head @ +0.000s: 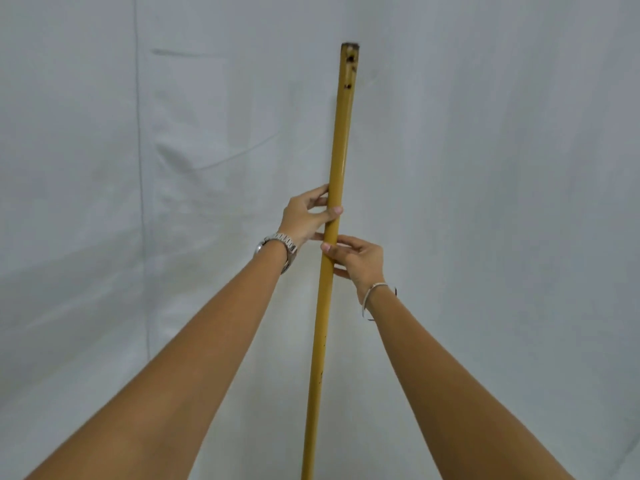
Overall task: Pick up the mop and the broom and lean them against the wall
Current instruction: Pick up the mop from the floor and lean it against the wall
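Observation:
A long yellow handle [341, 133] stands almost upright in front of the white wall [502, 168], its worn, rusty top end near the wall. Its head is below the frame, so I cannot tell whether it is the mop or the broom. My left hand [306, 216] grips the handle from the left, thumb across the front. Just below it, my right hand [358, 259] holds the handle from the right with its fingers wrapped around. The other tool is out of view.
The white wall, covered with creased cloth, fills the whole background. A vertical seam [140, 168] runs down it at the left. A watch sits on my left wrist and a bangle on my right.

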### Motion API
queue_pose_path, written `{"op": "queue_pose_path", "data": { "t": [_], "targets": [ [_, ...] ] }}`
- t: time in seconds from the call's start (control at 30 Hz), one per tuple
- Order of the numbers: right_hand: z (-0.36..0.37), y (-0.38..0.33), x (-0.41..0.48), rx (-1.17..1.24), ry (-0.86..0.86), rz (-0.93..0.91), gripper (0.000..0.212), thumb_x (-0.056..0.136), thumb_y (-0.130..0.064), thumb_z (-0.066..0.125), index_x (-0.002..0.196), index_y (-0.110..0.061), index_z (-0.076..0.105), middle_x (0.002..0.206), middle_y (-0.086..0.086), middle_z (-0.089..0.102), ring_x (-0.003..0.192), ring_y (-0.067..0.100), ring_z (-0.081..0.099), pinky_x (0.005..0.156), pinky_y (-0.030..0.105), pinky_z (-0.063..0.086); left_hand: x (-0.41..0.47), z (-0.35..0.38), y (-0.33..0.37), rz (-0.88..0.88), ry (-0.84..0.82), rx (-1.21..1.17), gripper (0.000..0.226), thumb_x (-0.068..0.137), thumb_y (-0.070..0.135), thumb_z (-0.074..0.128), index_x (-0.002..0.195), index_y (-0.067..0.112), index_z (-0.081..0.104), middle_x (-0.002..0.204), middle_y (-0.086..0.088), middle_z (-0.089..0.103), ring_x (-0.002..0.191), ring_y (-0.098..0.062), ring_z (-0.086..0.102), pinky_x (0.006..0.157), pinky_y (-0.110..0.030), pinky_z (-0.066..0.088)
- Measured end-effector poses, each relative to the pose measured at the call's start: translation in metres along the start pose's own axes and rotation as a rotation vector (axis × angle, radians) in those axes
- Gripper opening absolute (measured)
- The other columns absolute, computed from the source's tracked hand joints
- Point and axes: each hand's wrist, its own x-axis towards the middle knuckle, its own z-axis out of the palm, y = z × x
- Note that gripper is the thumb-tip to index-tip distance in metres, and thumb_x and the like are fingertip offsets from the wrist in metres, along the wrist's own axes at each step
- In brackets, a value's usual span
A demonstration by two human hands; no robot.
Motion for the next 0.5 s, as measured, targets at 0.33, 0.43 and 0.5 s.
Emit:
{"op": "queue_pose_path", "data": {
  "t": [0.33,0.43,0.5],
  "targets": [
    [0.017,0.014,0.030,-0.031,-0.028,0.077,0.033,0.068,-0.018,0.081,0.099,-0.011,0.071,0.089,0.010,0.074,0.082,0.018,0.070,0.065,0.025,0.056,0.024,-0.017,-0.025,-0.136,0.052,-0.164,0.045,0.076,0.010,0.072,0.118,0.006,0.058,0.118,-0.015,0.064,0.098,-0.023,0.064,0.073,-0.043,0.056],
    [0.020,0.021,0.039,-0.034,-0.018,0.087,0.033,0.068,-0.020,0.082,0.098,-0.014,0.072,0.090,0.009,0.075,0.085,0.019,0.071,0.065,0.026,0.056,0.031,-0.018,-0.031,-0.143,0.064,-0.156,0.045,0.077,0.010,0.071,0.120,0.006,0.057,0.118,-0.014,0.064,0.099,-0.023,0.063,0.075,-0.043,0.056],
    [0.024,0.026,0.047,-0.042,0.000,0.086,0.033,0.067,-0.021,0.082,0.098,-0.015,0.072,0.089,0.008,0.075,0.084,0.018,0.070,0.064,0.026,0.055,0.037,-0.020,-0.036,-0.142,0.074,-0.148,0.044,0.078,0.009,0.070,0.120,0.007,0.057,0.117,-0.013,0.064,0.098,-0.023,0.063,0.073,-0.042,0.057]
  ]
}}
